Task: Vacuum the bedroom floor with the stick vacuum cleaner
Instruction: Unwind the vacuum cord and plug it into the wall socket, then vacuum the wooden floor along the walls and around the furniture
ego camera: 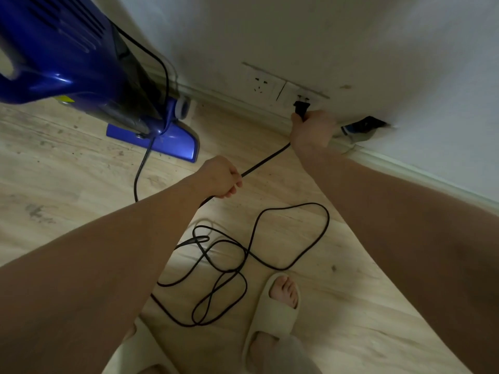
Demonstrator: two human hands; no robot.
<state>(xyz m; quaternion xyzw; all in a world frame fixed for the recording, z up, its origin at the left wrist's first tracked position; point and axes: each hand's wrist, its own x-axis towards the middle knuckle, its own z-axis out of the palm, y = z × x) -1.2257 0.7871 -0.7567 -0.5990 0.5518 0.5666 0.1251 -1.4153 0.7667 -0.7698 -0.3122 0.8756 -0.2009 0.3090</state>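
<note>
A blue stick vacuum cleaner (81, 66) stands upright at the upper left, its floor head (162, 141) flat on the wooden floor beside the wall. Its black power cord (270, 238) lies in loose loops on the floor in front of my feet. My right hand (313, 128) grips the black plug (300, 107), its prongs right at the right-hand wall socket (299, 97); I cannot tell whether they are in. My left hand (221, 176) is closed around the cord a short way back from the plug.
A second white socket (260, 86) sits left of the one at the plug, low on the wall above the skirting board (405, 168). A dark hole in the wall (361, 125) lies to the right. My feet wear beige slippers (272, 314). Dust specks mark the floor.
</note>
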